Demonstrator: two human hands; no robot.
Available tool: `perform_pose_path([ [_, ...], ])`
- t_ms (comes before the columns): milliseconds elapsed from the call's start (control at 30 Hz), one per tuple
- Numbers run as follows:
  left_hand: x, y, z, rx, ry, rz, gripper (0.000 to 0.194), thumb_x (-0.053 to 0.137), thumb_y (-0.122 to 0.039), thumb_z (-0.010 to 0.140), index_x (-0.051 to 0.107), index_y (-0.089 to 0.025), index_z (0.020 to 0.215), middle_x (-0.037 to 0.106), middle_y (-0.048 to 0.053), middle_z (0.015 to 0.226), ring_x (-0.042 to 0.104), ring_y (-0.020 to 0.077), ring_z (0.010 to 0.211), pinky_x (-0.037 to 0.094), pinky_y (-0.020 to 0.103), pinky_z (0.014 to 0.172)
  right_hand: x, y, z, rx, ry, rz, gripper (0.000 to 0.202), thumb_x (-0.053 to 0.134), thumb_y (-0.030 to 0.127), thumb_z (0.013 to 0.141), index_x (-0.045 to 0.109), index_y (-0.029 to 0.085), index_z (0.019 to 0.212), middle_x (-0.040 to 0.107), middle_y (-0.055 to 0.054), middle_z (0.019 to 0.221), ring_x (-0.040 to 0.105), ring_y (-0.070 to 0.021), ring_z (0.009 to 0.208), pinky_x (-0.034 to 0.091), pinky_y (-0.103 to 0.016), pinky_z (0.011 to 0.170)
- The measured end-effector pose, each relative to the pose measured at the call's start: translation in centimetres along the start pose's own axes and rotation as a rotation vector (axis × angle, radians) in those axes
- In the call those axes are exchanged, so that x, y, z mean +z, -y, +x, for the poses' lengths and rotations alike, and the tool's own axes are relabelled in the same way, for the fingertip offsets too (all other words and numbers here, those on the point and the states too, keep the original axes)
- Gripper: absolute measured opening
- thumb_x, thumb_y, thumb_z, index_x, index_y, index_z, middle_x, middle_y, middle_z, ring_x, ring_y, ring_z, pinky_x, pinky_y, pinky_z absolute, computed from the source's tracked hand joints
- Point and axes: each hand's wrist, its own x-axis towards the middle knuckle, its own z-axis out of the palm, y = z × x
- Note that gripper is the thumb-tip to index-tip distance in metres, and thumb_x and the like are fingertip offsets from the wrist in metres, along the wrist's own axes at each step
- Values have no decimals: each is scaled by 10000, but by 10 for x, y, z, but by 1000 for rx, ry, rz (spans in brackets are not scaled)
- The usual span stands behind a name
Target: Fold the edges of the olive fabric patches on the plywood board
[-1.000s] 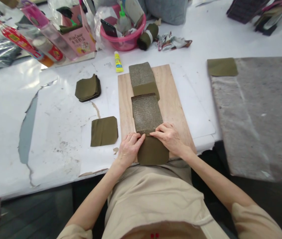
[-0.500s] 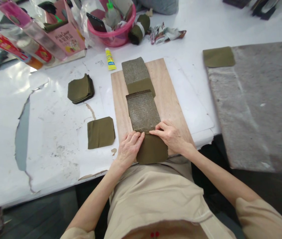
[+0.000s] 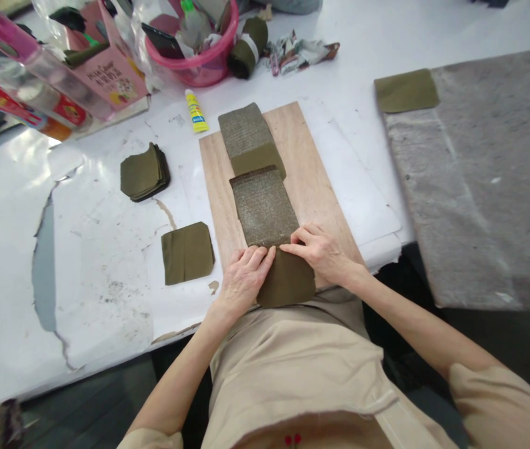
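An olive fabric piece lies at the front of a wooden board, overhanging its near edge. Its far edge meets a grey-brown textured fabric piece in a narrow fold. At the left end of that fold, my left hand pinches the edge with fingers together and thumb pressed down. My right hand grips the same edge from the right, its index finger pointing in toward the left thumb. The undersides of both grips are hidden. Farther up the board lies another fabric piece, part textured, part olive.
Left of the board are a stack of olive fabric pieces and a separate olive piece. A yellow glue tube, a pink basket and a fabric roll sit behind. A large grey board stands right.
The camera view has shifted slightly, moving the table items left in the picture. My left thumb has slid a little right along the fold; both hands stay on the fabric.
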Motion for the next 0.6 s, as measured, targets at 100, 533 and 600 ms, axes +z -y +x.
perform_pose_path([
  [100,-2,0,2,10,28,6,461,444,-160,954,437,-137,1414,593,132,1178,528,256,1138,446,394,957,-2,-4,-3,6,5,18,252,521,205,959,697,212,1139,619,-73,958,492,-196,946,416,-341,861],
  [533,-12,-2,11,57,95,23,484,443,-138,951,400,-159,1433,567,122,1209,512,242,1155,426,377,950,-11,-13,-11,44,-2,52,283,450,205,986,711,203,1095,608,-80,931,494,-190,927,453,-308,803],
  [600,-11,-2,12,79,100,32,489,437,-131,948,391,-134,1435,566,127,1222,515,245,1143,431,380,946,-12,-13,-12,45,0,67,283,449,196,986,708,201,1098,606,-77,933,497,-185,921,457,-299,797],
])
